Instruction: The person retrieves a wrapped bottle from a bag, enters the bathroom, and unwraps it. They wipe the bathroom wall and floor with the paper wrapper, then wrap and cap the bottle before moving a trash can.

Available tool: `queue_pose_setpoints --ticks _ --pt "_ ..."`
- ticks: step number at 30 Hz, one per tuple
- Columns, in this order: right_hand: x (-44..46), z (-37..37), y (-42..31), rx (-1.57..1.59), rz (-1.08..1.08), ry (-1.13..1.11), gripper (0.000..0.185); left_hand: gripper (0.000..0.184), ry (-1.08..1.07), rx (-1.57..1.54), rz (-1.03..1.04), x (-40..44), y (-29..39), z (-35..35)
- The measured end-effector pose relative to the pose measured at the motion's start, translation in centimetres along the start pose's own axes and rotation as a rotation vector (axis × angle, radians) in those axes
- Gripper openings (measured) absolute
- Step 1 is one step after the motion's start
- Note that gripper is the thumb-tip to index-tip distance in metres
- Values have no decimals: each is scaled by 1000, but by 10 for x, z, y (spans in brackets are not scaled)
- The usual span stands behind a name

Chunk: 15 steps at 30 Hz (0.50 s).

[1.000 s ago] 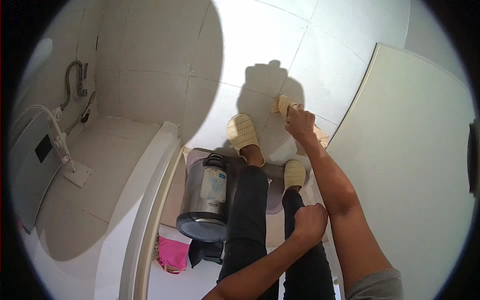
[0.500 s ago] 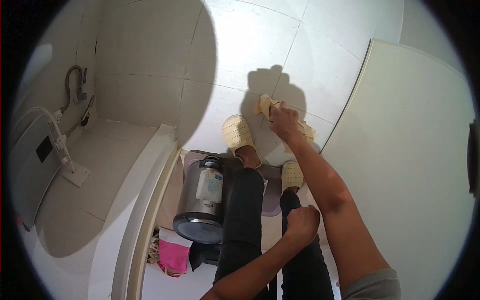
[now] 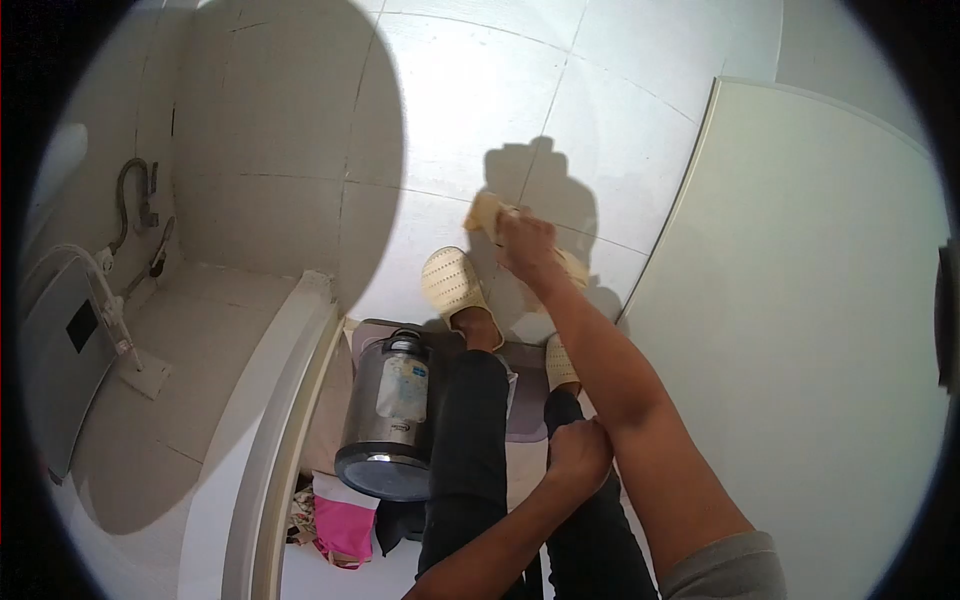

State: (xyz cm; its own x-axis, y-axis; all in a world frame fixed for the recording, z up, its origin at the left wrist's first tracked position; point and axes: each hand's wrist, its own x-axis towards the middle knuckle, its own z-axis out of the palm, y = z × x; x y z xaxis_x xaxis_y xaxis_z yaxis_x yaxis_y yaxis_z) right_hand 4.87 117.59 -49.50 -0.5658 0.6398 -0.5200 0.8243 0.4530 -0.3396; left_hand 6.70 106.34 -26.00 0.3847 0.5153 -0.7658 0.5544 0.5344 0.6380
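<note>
Plainly, our right fingers [image 3: 512, 229] grasp a yellowish cloth [image 3: 482, 213] at the far floor [image 3: 465, 120]; nearer, our left hand [image 3: 580, 453] is clenched.

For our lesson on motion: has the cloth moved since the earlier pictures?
Yes, the cloth has moved leftward in the view, away from the pale panel on the right.

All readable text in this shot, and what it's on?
None can be read.
Sticker on the metal canister: printing too small and blurred.
Dark mark below the sticker: looks like a logo, too blurred to read.
</note>
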Motion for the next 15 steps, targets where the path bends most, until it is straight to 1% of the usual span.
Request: queue_pose_setpoints --ticks 2,4,5,7,8,10,11,13,15 --pt "-27 -3 29 -65 184 -66 37 10 25 13 -83 6 2 12" --pt "-51 -6 60 -78 371 -181 40 10 10 46 -41 7 5 4" --pt "-61 -7 73 -77 373 -180 40 11 -1 76 -4 8 5 2" --pt "-83 -5 98 -30 624 -144 33 11 1 76 -7 12 8 5" --pt "-94 -1 112 -29 627 -142 33 11 5 76 -9 13 9 7" --pt "-111 9 131 104 735 -53 46 10 16 80 -10 15 8 9" --pt "-113 2 128 106 736 -51 46 10 27 79 -15 15 8 10" --pt "-112 -23 120 329 906 -55 48 11 32 76 -16 17 9 11" --pt "-112 -25 124 353 910 -38 50 11 37 71 -12 21 11 16"
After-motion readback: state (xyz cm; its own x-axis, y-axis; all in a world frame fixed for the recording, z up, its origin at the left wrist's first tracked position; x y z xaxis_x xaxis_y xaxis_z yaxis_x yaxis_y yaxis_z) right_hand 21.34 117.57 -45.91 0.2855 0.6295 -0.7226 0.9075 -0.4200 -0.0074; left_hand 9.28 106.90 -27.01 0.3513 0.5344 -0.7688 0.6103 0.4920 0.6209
